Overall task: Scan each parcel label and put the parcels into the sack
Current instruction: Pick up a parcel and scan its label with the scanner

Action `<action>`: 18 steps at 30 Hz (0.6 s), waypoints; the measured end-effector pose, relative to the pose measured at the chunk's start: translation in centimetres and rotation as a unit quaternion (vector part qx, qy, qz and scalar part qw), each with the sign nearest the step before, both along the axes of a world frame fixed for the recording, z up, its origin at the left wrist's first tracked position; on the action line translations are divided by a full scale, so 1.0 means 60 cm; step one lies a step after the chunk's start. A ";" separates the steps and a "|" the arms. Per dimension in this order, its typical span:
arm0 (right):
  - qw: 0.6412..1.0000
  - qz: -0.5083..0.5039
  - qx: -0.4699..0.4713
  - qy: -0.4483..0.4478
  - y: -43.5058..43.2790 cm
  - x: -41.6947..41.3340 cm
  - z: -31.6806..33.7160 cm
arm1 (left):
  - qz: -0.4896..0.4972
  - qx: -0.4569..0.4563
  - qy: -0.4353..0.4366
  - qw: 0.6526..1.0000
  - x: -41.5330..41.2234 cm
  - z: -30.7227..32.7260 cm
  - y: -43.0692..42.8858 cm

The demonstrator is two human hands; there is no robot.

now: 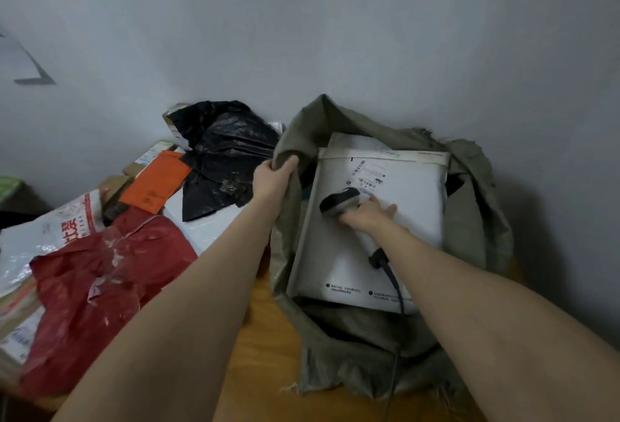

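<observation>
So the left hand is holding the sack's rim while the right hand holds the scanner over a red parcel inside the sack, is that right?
Not quite: the head view shows a white parcel inside the sack; the red parcel lies outside it, on the left. The left hand does grip the rim, and the right hand holds the scanner over the white parcel.

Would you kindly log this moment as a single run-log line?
left hand: grips sack rim | right hand: holds scanner over white parcel | white parcel: inside sack, label up
</observation>
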State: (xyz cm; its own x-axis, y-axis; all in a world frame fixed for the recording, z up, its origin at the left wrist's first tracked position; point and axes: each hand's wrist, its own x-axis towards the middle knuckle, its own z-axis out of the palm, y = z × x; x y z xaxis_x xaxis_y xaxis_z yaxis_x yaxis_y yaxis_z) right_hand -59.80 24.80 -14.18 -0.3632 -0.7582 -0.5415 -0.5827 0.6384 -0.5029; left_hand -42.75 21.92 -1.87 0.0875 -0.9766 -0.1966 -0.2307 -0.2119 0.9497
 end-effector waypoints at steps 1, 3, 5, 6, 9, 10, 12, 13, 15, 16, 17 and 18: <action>0.999 -0.027 -0.025 -0.019 0.021 0.007 0.033 | -0.018 0.029 -0.018 0.999 0.002 -0.011 0.008; 0.992 -0.090 -0.085 -0.033 0.071 0.015 0.106 | -0.050 0.061 -0.055 0.995 0.005 -0.022 0.024; 0.984 -0.131 -0.117 -0.028 0.102 0.004 0.141 | -0.079 0.079 -0.116 0.987 0.009 -0.028 0.042; 0.982 -0.143 -0.121 -0.018 0.116 -0.004 0.153 | -0.091 0.091 -0.137 0.982 0.011 -0.033 0.051; 0.975 -0.180 -0.127 0.020 0.162 -0.024 0.179 | -0.122 0.111 -0.202 0.965 0.019 -0.056 0.081; 0.973 -0.187 -0.127 0.041 0.179 -0.032 0.185 | -0.127 0.116 -0.216 0.961 0.022 -0.061 0.090; 0.967 -0.207 -0.120 0.082 0.216 -0.048 0.191 | -0.139 0.123 -0.227 0.956 0.026 -0.069 0.105; 0.965 -0.217 -0.109 0.099 0.234 -0.053 0.188 | -0.149 0.128 -0.229 0.954 0.026 -0.071 0.112; 0.963 -0.240 -0.067 0.106 0.264 -0.062 0.174 | -0.164 0.139 -0.234 0.948 0.024 -0.076 0.127; 0.962 -0.255 -0.051 0.085 0.276 -0.066 0.162 | -0.170 0.143 -0.246 0.944 0.025 -0.078 0.134; 0.960 -0.275 -0.044 0.039 0.286 -0.071 0.150 | -0.175 0.149 -0.271 0.935 0.026 -0.081 0.140; 0.956 -0.291 -0.043 -0.020 0.295 -0.072 0.141 | -0.178 0.150 -0.296 0.926 0.029 -0.083 0.144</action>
